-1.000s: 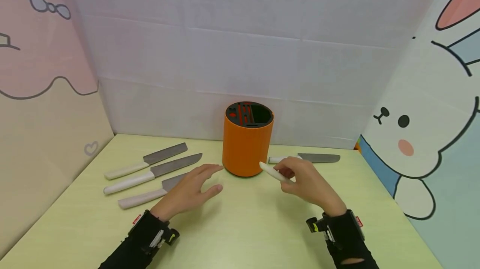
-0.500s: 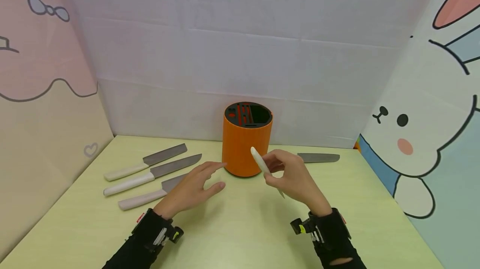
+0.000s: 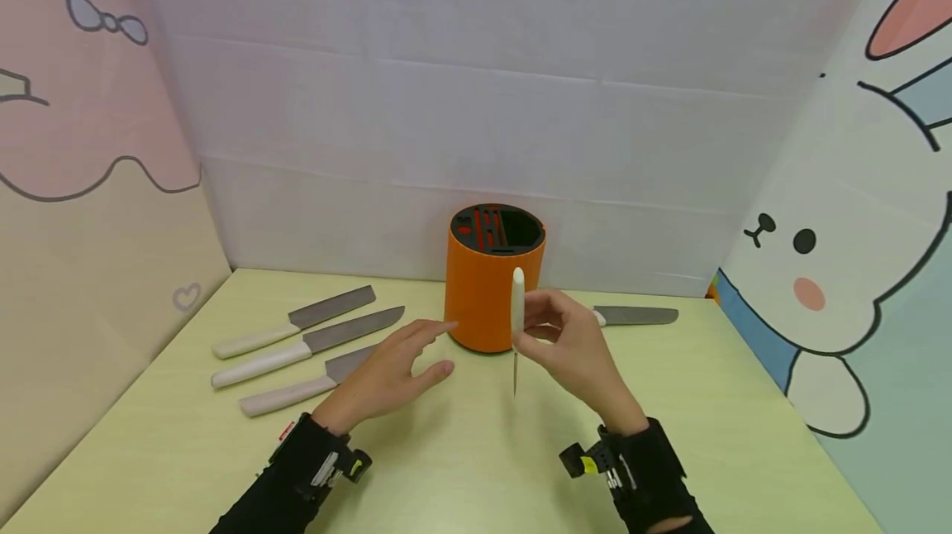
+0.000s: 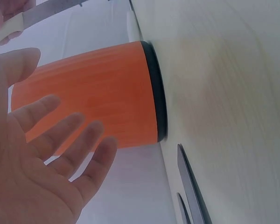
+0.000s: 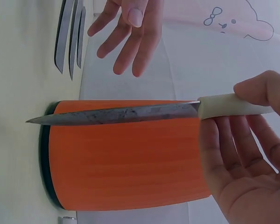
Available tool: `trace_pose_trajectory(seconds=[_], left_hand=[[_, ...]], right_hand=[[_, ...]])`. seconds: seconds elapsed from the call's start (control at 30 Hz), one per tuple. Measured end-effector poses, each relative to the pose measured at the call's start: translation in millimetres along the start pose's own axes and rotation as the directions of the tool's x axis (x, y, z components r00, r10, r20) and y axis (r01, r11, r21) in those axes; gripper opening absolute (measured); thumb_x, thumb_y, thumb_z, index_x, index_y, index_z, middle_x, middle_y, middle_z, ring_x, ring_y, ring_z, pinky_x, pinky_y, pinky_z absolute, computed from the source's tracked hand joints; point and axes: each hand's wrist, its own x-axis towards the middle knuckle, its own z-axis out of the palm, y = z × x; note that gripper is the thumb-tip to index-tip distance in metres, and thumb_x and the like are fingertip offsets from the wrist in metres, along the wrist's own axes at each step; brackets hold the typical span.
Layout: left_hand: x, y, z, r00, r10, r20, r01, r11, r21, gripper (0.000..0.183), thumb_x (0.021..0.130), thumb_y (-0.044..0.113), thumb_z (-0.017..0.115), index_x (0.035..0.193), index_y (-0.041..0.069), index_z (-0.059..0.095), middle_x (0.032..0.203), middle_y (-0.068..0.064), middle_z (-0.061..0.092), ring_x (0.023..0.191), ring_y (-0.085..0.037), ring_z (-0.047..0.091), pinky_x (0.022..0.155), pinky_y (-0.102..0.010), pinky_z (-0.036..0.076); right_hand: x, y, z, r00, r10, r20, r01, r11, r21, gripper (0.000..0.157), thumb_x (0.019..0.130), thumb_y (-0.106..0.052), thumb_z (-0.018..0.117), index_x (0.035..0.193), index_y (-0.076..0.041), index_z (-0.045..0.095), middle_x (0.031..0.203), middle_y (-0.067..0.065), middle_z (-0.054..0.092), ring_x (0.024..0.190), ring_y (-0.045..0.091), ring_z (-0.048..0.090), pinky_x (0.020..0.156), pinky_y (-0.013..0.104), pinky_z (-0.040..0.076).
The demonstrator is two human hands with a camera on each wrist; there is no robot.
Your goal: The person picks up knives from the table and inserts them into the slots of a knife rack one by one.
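Observation:
My right hand pinches the white handle of a knife, thumb on one side and fingers on the other. The handle points up and the narrow blade hangs down, with its tip low in front of the block. Behind it stands an orange round knife block, whose black top has several slots and a larger dark opening. My left hand hovers at the block's left front, fingers spread and holding nothing; in the left wrist view its palm shows.
Three white-handled knives lie at the left: a far one, a middle one and a near one partly behind my left hand. Another knife lies right of the block. A white wall rises behind the table.
My right hand has moved left and turned the knife from a slant to upright, blade down, in front of the block. The left hand has shifted very slightly right.

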Motion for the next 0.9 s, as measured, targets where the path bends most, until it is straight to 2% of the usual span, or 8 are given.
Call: trace_pose_trajectory(seconds=[0.17, 0.37, 0.53, 0.63, 0.73, 0.9], left_hand=[[0.2, 3.1, -2.1, 1.000, -0.011, 0.000, 0.011, 1.000, -0.015, 0.057, 0.095, 0.044, 0.057, 0.145, 0.025, 0.038, 0.139, 0.008, 0.043, 0.114, -0.014, 0.049, 0.090, -0.041, 0.047], [0.1, 3.4, -3.6, 1.000, -0.020, -0.006, 0.020, 1.000, -0.002, 0.058, 0.095, 0.044, 0.057, 0.146, 0.024, 0.037, 0.139, 0.004, 0.044, 0.103, -0.012, 0.052, 0.083, -0.037, 0.050], [1.2, 3.4, -5.1, 0.999, -0.026, -0.019, 0.026, 1.000, 0.004, 0.056, 0.095, 0.044, 0.057, 0.146, 0.030, 0.036, 0.135, 0.008, 0.046, 0.097, -0.010, 0.052, 0.077, -0.034, 0.051], [3.5, 4.1, -5.1, 0.999, -0.019, -0.037, 0.016, 0.998, -0.062, 0.053, 0.096, 0.042, 0.056, 0.145, 0.029, 0.038, 0.134, 0.009, 0.048, 0.102, -0.009, 0.051, 0.082, -0.034, 0.051], [6.9, 6.4, -5.3, 0.997, -0.012, -0.070, 0.002, 0.988, -0.152, 0.051, 0.097, 0.039, 0.057, 0.143, 0.024, 0.041, 0.131, 0.009, 0.050, 0.109, -0.010, 0.051, 0.088, -0.032, 0.050], [17.3, 19.1, -8.0, 0.991, 0.000, -0.136, -0.033, 0.970, -0.240, 0.051, 0.095, 0.038, 0.059, 0.139, 0.018, 0.046, 0.125, 0.003, 0.054, 0.108, -0.015, 0.053, 0.086, -0.030, 0.051]], right_hand=[[-1.7, -0.4, 0.8, 0.999, 0.037, -0.012, -0.036, 0.998, 0.045, 0.033, 0.081, 0.004, 0.070, 0.112, -0.004, 0.060, 0.100, 0.013, 0.061, 0.091, 0.026, 0.060, 0.082, 0.035, 0.054], [-2.5, 1.3, -0.3, 0.999, 0.043, -0.024, -0.041, 0.997, 0.069, 0.034, 0.081, 0.003, 0.072, 0.112, -0.003, 0.060, 0.101, 0.014, 0.060, 0.093, 0.027, 0.060, 0.082, 0.035, 0.054], [-1.9, 3.3, -2.0, 0.998, 0.054, -0.025, -0.052, 0.996, 0.073, 0.034, 0.081, 0.002, 0.072, 0.112, -0.003, 0.059, 0.102, 0.014, 0.060, 0.093, 0.026, 0.060, 0.082, 0.034, 0.054], [-1.6, 3.4, -2.4, 0.998, 0.059, -0.030, -0.057, 0.996, 0.075, 0.034, 0.081, 0.002, 0.073, 0.112, -0.004, 0.060, 0.102, 0.013, 0.061, 0.093, 0.026, 0.061, 0.081, 0.033, 0.054], [-1.7, 2.9, -1.9, 0.998, 0.058, -0.031, -0.055, 0.995, 0.077, 0.034, 0.081, 0.002, 0.073, 0.111, -0.004, 0.060, 0.101, 0.013, 0.061, 0.093, 0.026, 0.061, 0.081, 0.031, 0.054], [-1.9, 2.4, 0.4, 0.999, 0.046, -0.019, -0.044, 0.996, 0.077, 0.034, 0.081, 0.001, 0.073, 0.112, -0.005, 0.060, 0.101, 0.014, 0.061, 0.092, 0.028, 0.061, 0.081, 0.030, 0.054]])
